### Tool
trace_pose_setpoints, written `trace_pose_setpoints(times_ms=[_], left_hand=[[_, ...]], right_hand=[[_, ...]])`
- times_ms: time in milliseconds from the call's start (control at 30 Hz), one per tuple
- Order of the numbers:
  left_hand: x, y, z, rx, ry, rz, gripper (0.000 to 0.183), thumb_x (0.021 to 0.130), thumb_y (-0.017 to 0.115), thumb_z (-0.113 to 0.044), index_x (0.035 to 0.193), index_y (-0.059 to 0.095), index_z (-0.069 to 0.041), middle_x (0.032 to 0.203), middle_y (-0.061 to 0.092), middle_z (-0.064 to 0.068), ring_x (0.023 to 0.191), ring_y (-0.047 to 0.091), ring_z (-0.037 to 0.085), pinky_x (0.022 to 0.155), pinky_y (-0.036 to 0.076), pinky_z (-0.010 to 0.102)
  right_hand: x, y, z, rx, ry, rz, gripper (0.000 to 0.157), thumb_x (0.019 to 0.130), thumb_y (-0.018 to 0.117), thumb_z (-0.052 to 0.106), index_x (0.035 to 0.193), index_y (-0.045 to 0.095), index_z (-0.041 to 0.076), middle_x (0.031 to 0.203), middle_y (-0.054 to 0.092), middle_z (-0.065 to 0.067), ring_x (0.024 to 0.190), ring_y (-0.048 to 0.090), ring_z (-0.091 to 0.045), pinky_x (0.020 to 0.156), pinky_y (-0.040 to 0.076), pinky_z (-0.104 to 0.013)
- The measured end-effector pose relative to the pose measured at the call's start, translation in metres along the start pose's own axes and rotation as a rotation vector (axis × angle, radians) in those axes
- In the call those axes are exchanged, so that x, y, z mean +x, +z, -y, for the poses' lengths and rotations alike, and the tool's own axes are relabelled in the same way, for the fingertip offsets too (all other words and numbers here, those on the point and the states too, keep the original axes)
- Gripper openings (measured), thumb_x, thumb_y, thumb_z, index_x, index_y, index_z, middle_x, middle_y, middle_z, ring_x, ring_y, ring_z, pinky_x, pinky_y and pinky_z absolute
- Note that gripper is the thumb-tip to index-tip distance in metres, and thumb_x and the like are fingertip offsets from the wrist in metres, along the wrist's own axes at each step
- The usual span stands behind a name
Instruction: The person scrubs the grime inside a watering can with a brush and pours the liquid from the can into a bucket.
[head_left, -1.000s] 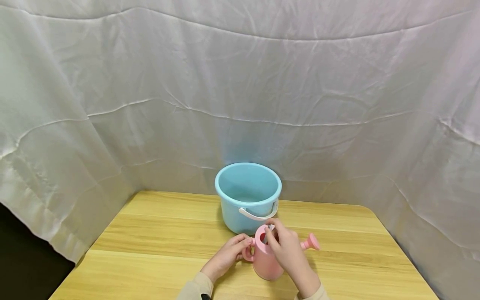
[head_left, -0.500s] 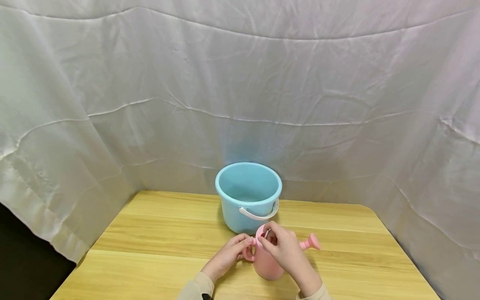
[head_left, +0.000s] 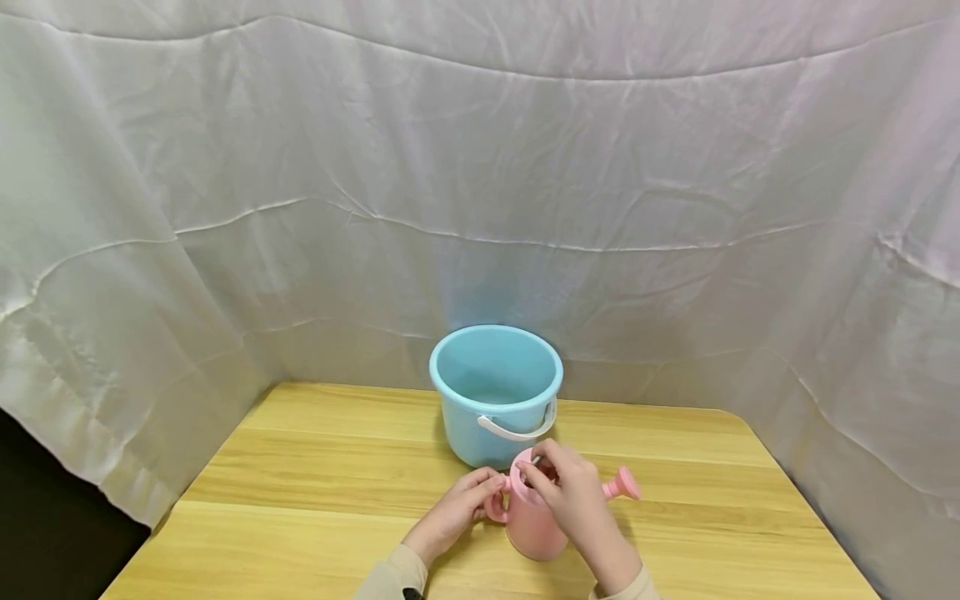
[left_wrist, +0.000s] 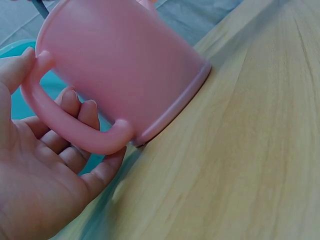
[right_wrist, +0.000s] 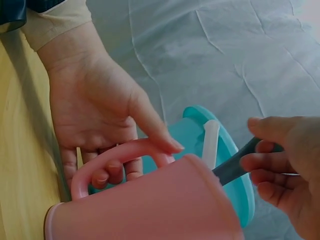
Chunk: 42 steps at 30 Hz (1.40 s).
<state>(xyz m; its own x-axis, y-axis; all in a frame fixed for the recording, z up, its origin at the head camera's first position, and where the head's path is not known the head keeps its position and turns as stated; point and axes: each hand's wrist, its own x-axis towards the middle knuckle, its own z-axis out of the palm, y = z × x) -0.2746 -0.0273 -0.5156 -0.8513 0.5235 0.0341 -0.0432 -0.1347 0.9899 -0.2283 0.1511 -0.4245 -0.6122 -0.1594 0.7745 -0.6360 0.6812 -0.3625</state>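
A pink watering can [head_left: 536, 529] stands upright on the table, its spout with a flared rose [head_left: 624, 483] pointing right. My left hand [head_left: 453, 510] grips the can's loop handle [left_wrist: 67, 122], thumb on its top and fingers reaching through the loop. Over the can's mouth, my right hand [head_left: 576, 493] pinches a dark grey stick-like handle [right_wrist: 234, 167] between thumb and fingers. That handle slants down into the mouth. Its lower end is hidden inside the can, so I cannot tell what kind of tool it is.
Just behind the can stands a light blue bucket [head_left: 465, 429] with a white carrying handle [head_left: 517, 433] hanging at its front. The wooden table [head_left: 322, 467] meets a pale grey curtain [head_left: 480, 167] at the back and sides.
My right hand has shifted slightly back and forth over the can's mouth, with the grey handle turning in its fingers. The left hand, can and bucket have stayed put.
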Motion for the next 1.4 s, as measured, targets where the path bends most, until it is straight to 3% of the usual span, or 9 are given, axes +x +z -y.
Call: trace_pose_setpoints(times_ms=[233, 633, 800, 1067, 1400], left_hand=[[-0.0001, -0.0001, -0.0002, -0.001, -0.002, -0.002, 0.023, 0.100, 0.050, -0.030, 0.098, 0.057, -0.008, 0.068, 0.053, -0.004, 0.074, 0.061, 0.012, 0.077, 0.053, 0.026], [0.0013, 0.0004, 0.0014, -0.017, 0.004, 0.008, 0.020, 0.100, 0.051, -0.029, 0.097, 0.057, -0.010, 0.070, 0.052, -0.004, 0.072, 0.060, 0.011, 0.078, 0.055, 0.027], [0.0006, 0.0005, 0.0014, -0.017, 0.004, 0.006, 0.021, 0.101, 0.050, -0.029, 0.098, 0.057, -0.010, 0.070, 0.052, -0.004, 0.072, 0.059, 0.011, 0.078, 0.055, 0.027], [0.0001, -0.0009, 0.0018, -0.015, 0.007, 0.008, 0.022, 0.101, 0.050, -0.030, 0.098, 0.056, -0.009, 0.069, 0.052, -0.003, 0.072, 0.059, 0.011, 0.078, 0.056, 0.027], [0.0005, -0.0012, 0.0017, -0.011, 0.007, 0.011, 0.024, 0.101, 0.049, -0.029, 0.100, 0.057, -0.006, 0.069, 0.053, -0.004, 0.072, 0.060, 0.011, 0.079, 0.055, 0.028]], right_hand=[[0.0033, -0.0061, 0.0041, -0.022, -0.052, -0.101, 0.024, 0.070, 0.083, 0.003, 0.081, 0.063, 0.011, 0.066, 0.056, 0.006, 0.062, 0.051, -0.001, 0.054, 0.045, -0.013], [0.0026, -0.0056, 0.0039, -0.011, -0.078, -0.092, 0.025, 0.070, 0.083, 0.003, 0.081, 0.062, 0.009, 0.066, 0.055, 0.006, 0.062, 0.052, -0.003, 0.054, 0.045, -0.012], [0.0011, -0.0033, 0.0035, -0.027, -0.052, -0.041, 0.026, 0.070, 0.084, 0.006, 0.080, 0.061, 0.011, 0.065, 0.052, 0.009, 0.061, 0.048, 0.000, 0.054, 0.041, -0.009], [-0.0006, -0.0013, 0.0033, -0.060, 0.072, 0.103, 0.026, 0.071, 0.084, 0.009, 0.078, 0.059, 0.016, 0.065, 0.050, 0.010, 0.062, 0.041, 0.002, 0.054, 0.039, -0.014], [0.0014, -0.0057, 0.0036, -0.068, 0.116, 0.191, 0.025, 0.073, 0.082, 0.009, 0.080, 0.058, 0.012, 0.063, 0.048, 0.008, 0.061, 0.040, 0.001, 0.054, 0.038, -0.016]])
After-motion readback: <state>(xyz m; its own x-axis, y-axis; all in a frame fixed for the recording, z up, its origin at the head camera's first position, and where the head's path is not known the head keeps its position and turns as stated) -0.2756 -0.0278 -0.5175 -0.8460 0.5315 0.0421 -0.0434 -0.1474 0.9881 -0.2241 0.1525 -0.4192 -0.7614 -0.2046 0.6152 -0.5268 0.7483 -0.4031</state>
